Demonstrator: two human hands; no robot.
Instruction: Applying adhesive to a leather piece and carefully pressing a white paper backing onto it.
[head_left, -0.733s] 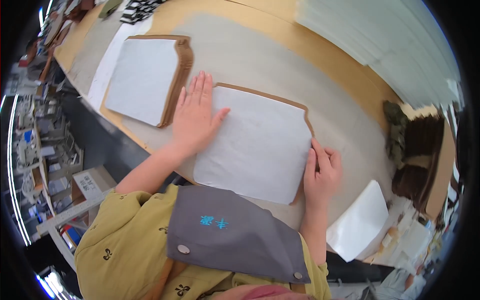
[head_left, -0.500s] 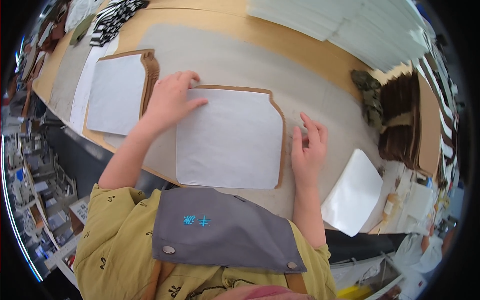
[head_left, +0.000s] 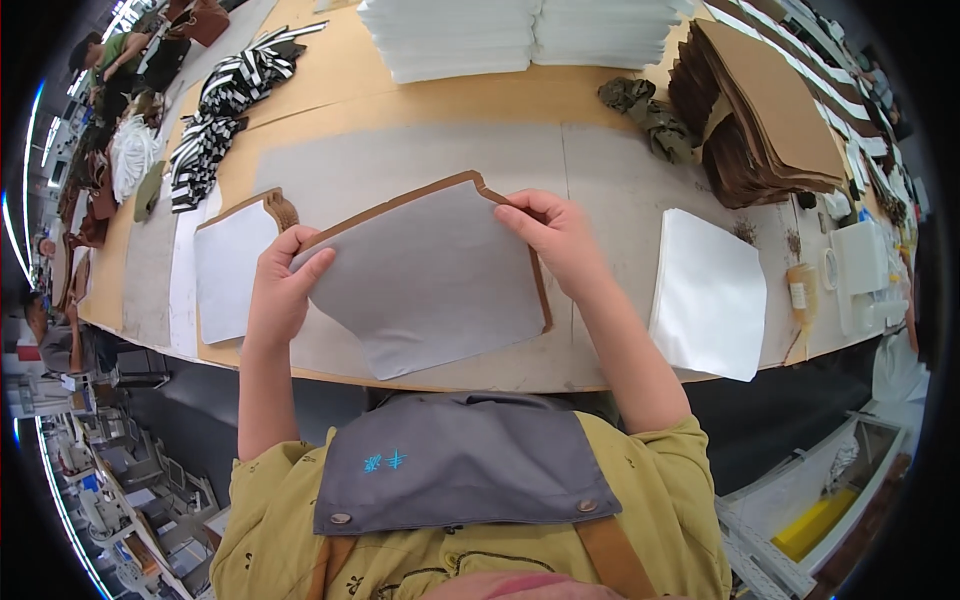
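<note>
Between my hands a brown panel faced with a white sheet (head_left: 430, 280) is held up off the table and tilted, its brown border showing along the far and right edges. My left hand (head_left: 285, 285) pinches its left corner, thumb on the white face. At the notched upper right corner my right hand (head_left: 550, 235) grips the edge, thumb on top and fingers behind. Left of my left hand lies a stack of similar brown pieces topped with a white sheet (head_left: 232, 265). A pile of loose white sheets (head_left: 708, 295) rests to the right of my right forearm.
Tall stacks of white sheets (head_left: 455, 40) stand at the far edge. A high stack of brown panels (head_left: 765, 105) is at the far right, beside a crumpled dark green cloth (head_left: 650, 115). Black-and-white striped strips (head_left: 230, 100) lie far left. A glue-coloured bottle (head_left: 800, 290) sits right.
Both hands have taken hold of the white-faced panel and raised it from the table, tilting it. My right hand went from open beside it to gripping its corner. The view has shifted.
</note>
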